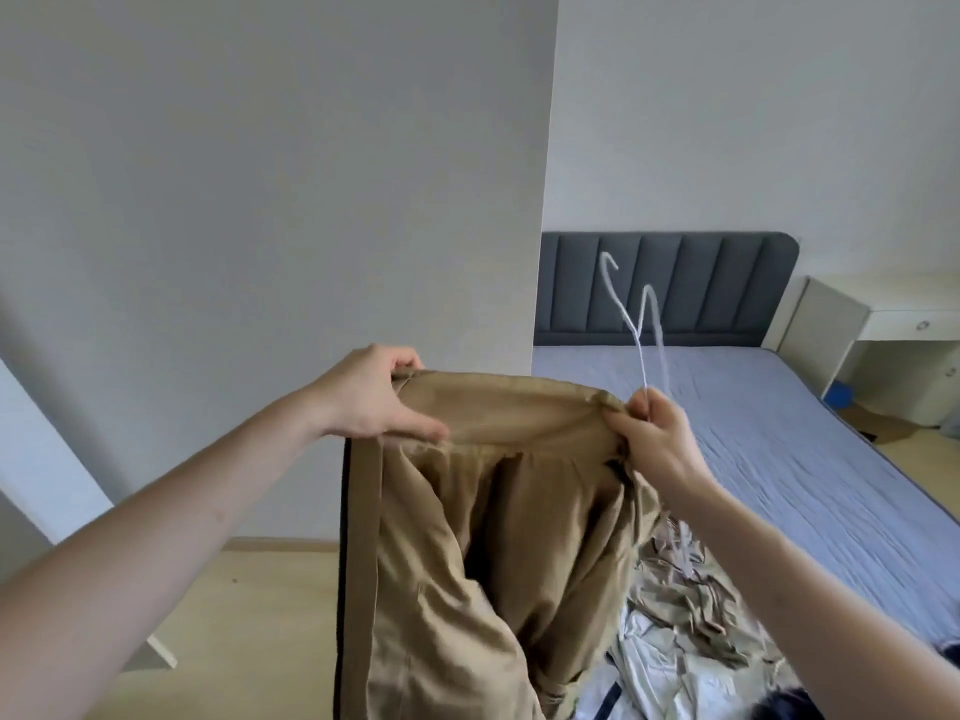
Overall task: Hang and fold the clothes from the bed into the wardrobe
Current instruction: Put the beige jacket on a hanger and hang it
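Note:
I hold up tan trousers (498, 553) by the waistband, their legs hanging down in front of me. My left hand (371, 397) grips the left end of the waistband. My right hand (657, 433) pinches the right end together with a thin white wire hanger (641, 324), whose hook sticks up above my fingers. Behind the trousers, on the near end of the bed (810, 459), lies a crumpled pile of clothes (691, 626) in beige, pale grey and dark tones. The lower part of the hanger is hidden by my hand and the cloth.
A white panel (270, 200), perhaps the wardrobe side, fills the left. The bed has a grey padded headboard (670, 283) and a blue sheet. A white desk (893, 324) stands at the far right, with a cardboard box (878, 426) on the wooden floor below.

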Motion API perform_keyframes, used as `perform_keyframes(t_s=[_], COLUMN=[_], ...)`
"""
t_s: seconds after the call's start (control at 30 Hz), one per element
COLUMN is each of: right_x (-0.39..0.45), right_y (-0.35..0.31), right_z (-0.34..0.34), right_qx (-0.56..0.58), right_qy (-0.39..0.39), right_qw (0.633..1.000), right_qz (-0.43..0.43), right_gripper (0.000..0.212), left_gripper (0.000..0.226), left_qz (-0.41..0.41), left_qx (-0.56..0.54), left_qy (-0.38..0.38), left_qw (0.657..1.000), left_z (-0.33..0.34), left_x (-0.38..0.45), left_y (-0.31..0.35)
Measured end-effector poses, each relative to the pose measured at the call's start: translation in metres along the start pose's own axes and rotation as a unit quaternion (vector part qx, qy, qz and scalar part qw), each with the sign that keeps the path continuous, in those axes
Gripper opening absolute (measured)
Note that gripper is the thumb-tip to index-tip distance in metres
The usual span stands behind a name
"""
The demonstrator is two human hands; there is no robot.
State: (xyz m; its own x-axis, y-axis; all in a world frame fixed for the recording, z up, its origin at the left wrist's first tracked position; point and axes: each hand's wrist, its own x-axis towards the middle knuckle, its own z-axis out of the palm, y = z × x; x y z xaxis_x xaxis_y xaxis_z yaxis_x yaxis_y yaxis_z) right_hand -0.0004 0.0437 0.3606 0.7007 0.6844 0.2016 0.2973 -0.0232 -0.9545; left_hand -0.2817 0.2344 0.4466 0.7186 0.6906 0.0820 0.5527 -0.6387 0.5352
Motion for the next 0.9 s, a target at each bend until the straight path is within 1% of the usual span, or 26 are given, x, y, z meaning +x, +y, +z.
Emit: perform_keyframes(t_s=[0.07,0.1,0.13,0.17,0.23,0.27,0.3,0.33,0.37,0.4,0.43,0.5,0.53,0.6,0.67,0.73,0.8,0.83,0.9], right_x=[0.008,0.010,0.012,0.012,0.014,0.016,0.017,0.019,0.019,0.019,0.019,0.017,0.016,0.015,0.013,0.008,0.001,-0.002,-0.008], right_y=[-0.012,-0.016,-0.020,-0.023,-0.026,-0.026,-0.026,-0.025,-0.024,-0.023,-0.022,-0.019,-0.017,-0.014,-0.012,-0.011,-0.011,-0.013,-0.018], right_z=[-0.008,-0.010,-0.011,-0.012,-0.014,-0.016,-0.019,-0.022,-0.026,-0.030,-0.034,-0.040,-0.043,-0.047,-0.050,-0.051,-0.051,-0.051,-0.052], right_qx=[-0.005,-0.018,-0.031,-0.041,-0.049,-0.050,-0.053,-0.059,-0.069,-0.082,-0.099,-0.128,-0.139,-0.156,-0.172,-0.180,-0.166,-0.158,-0.147], right_qy=[-0.025,-0.039,-0.051,-0.060,-0.069,-0.071,-0.073,-0.076,-0.078,-0.079,-0.080,-0.074,-0.067,-0.056,-0.062,-0.080,-0.091,-0.093,-0.098], right_qw=[1.000,0.999,0.998,0.997,0.996,0.996,0.996,0.995,0.995,0.993,0.992,0.989,0.988,0.986,0.983,0.980,0.982,0.983,0.984], right_qz=[-0.015,-0.025,-0.034,-0.039,-0.034,-0.025,-0.013,-0.003,0.003,0.006,0.005,0.002,0.002,0.007,0.013,0.013,0.009,0.003,-0.012], right_gripper=[0.045,0.046,0.046,0.046,0.045,0.044,0.043,0.041,0.041,0.041,0.041,0.040,0.040,0.041,0.043,0.046,0.049,0.049,0.044], left_gripper=[0.061,0.061,0.061,0.060,0.056,0.050,0.042,0.035,0.030,0.029,0.034,0.051,0.055,0.054,0.054,0.047,0.041,0.040,0.047], left_qz=[-0.033,-0.050,-0.070,-0.097,-0.157,-0.175,-0.179,-0.171,-0.157,-0.142,-0.126,-0.096,-0.083,-0.069,-0.055,-0.037,-0.023,-0.020,-0.019], left_qx=[0.012,-0.006,-0.051,-0.124,-0.285,-0.340,-0.366,-0.366,-0.351,-0.330,-0.306,-0.259,-0.236,-0.206,-0.246,-0.321,-0.360,-0.359,-0.316], left_qy=[-0.006,-0.002,0.004,0.011,0.019,0.017,0.013,0.009,0.006,0.004,0.001,-0.010,-0.012,-0.005,0.017,0.036,0.048,0.059,0.091], left_qw=[0.999,0.999,0.996,0.988,0.945,0.924,0.913,0.915,0.923,0.933,0.944,0.961,0.968,0.976,0.968,0.946,0.931,0.931,0.944], left_z=[0.018,0.027,0.037,0.046,0.061,0.067,0.072,0.075,0.076,0.075,0.072,0.065,0.062,0.056,0.052,0.046,0.040,0.038,0.036], left_x=[0.003,0.005,0.007,0.010,0.014,0.016,0.019,0.021,0.023,0.025,0.026,0.029,0.030,0.033,0.039,0.045,0.050,0.053,0.059], left_y=[-0.019,-0.027,-0.035,-0.041,-0.048,-0.048,-0.047,-0.044,-0.040,-0.036,-0.032,-0.024,-0.020,-0.006,0.006,0.020,0.033,0.037,0.042])
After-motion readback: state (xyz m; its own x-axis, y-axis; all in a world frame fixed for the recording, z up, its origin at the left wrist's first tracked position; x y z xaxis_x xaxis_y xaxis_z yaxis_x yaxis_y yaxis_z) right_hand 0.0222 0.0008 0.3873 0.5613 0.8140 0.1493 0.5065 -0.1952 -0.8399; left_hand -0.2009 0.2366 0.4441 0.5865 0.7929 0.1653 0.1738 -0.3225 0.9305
